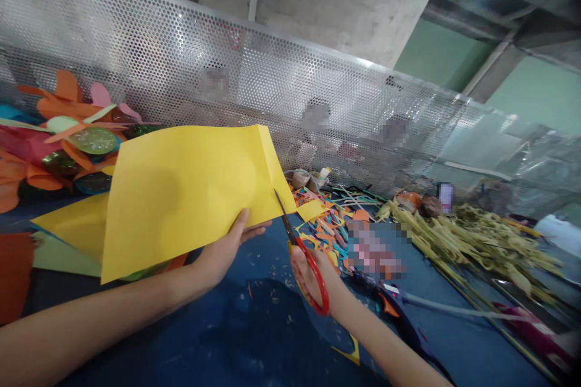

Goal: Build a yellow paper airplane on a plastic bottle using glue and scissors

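My left hand (227, 248) pinches the lower edge of a large yellow paper sheet (181, 193), thumb in front and fingers behind. Along its right side the sheet has a crease, with a narrow strip bent at an angle. My right hand (313, 269) grips red-handled scissors (321, 290), its fingers in the loops. The dark blades point up and left, lying close together against the sheet near the crease at its lower right. Whether the paper is between the blades I cannot tell.
Colourful paper flowers (77, 127) pile up at the left, above more paper sheets (72, 224). Paper scraps (327, 224) litter the blue table (254, 332). A dark glue gun (394, 302) lies right of my right hand, before dried husks (463, 242). A perforated metal panel (254, 72) stands behind.
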Tool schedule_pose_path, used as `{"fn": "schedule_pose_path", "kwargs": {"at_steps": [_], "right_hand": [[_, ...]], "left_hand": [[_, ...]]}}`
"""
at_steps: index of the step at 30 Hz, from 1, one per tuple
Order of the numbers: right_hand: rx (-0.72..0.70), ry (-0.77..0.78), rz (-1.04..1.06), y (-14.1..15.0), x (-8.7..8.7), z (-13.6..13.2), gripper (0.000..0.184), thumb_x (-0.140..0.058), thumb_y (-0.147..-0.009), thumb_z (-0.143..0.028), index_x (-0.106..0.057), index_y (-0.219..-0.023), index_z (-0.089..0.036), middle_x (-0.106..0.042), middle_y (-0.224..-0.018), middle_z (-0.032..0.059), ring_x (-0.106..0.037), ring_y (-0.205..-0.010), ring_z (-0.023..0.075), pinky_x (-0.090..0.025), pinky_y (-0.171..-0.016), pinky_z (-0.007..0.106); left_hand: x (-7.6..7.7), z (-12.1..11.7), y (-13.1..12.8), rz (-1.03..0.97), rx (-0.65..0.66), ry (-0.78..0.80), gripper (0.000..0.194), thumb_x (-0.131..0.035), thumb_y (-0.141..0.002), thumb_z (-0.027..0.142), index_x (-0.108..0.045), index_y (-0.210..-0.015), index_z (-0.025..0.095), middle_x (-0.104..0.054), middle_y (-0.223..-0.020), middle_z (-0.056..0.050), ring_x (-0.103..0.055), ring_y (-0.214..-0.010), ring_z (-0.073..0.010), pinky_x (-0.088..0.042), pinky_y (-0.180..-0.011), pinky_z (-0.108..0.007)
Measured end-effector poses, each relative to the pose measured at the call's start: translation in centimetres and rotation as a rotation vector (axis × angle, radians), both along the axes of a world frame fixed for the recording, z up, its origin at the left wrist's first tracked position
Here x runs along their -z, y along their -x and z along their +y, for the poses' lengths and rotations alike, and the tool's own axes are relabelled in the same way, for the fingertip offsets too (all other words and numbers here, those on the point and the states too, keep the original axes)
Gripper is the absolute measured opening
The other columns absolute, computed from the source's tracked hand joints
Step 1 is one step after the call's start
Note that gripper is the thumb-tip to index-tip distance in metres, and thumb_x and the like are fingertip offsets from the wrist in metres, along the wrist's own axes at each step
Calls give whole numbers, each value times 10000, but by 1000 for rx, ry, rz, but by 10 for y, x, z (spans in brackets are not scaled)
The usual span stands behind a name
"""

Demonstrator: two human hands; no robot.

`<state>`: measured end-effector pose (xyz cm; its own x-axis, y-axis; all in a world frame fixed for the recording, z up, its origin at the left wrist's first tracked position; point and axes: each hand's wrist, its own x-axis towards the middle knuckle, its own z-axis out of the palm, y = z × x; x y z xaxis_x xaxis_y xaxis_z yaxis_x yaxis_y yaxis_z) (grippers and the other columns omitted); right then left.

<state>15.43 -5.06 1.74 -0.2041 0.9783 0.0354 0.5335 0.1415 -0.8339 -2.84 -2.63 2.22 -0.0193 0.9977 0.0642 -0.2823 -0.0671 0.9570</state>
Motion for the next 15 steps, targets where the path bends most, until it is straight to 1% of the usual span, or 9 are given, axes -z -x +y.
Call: {"fn": "schedule_pose_path", "kwargs": {"at_steps": [2,5,7,9,12,15], "right_hand": [[7,43,17,0,-2,-2,525,-279,-783,-696,-325,-589,-210,-312,-441,-62,-323,-343,69,-264,-322,206],[-21,133,97,2,-8,-7,546,-241,-787,-701,-348,-582,-206,-385,-432,-53,-414,-337,89,-363,-349,214],[-70,189,179,2,-11,-11,559,-230,-788,-700,-365,-577,-200,-460,-468,-26,-498,-402,109,-435,-422,234],[-112,233,237,2,-13,-14,564,-224,-789,-697,-395,-602,-193,-516,-532,0,-553,-485,129,-478,-504,259],[-134,244,267,1,-16,-16,572,-196,-801,-688,-430,-645,-189,-554,-605,24,-582,-585,150,-502,-610,294],[-130,218,252,0,-20,-18,541,-233,-818,-658,-467,-678,-191,-571,-685,43,-587,-689,169,-502,-696,318]], "left_hand": [[0,0,-1,-1,13,4,487,-491,-798,500,-558,-1153,173,-690,-981,-96,-619,-979,-264,-482,-875,-370],[1,-1,-2,-42,22,9,476,-504,-797,490,-568,-1135,160,-689,-985,-99,-608,-1001,-265,-478,-886,-363],[2,-2,-3,-74,40,4,471,-524,-793,471,-559,-1143,157,-671,-1033,-102,-600,-1015,-268,-472,-895,-367],[2,-4,-4,-95,73,2,458,-527,-797,457,-550,-1148,164,-648,-1085,-99,-597,-1021,-266,-464,-907,-375],[3,-8,-5,-104,116,4,440,-527,-800,450,-548,-1144,176,-621,-1135,-92,-603,-1012,-262,-456,-916,-385],[3,-12,-7,-90,132,4,436,-529,-800,446,-539,-1154,193,-603,-1162,-83,-611,-997,-258,-446,-926,-392]]}}
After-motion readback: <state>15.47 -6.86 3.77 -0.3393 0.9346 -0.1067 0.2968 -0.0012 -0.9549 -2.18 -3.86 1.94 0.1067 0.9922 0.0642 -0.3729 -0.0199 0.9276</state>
